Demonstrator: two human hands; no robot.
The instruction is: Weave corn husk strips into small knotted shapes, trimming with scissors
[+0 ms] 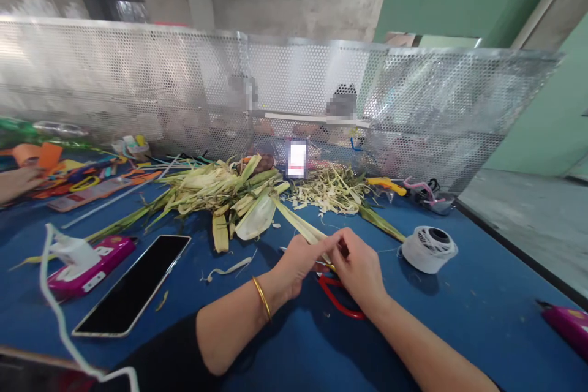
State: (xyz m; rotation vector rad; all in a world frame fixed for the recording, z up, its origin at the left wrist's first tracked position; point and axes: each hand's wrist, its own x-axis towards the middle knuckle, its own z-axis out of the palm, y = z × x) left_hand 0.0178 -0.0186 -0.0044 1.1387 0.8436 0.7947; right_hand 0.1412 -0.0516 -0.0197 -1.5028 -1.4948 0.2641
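Pale green strips of corn husk run from the pile down into my two hands, which meet at the middle of the table. My left hand, with a gold bangle at the wrist, pinches the strip near its lower end. Close against it, my right hand has its fingertips pressed together on the same end. Under them lies a pair of scissors with a red handle; its blades are partly covered by my hands. Behind, a wide pale husk piece rests at the pile's front.
Heaped husks and thin shreds lie along the perforated metal divider. A white thread spool stands right. At left are a black phone and a magenta power strip. Another person's hand holds orange material far left.
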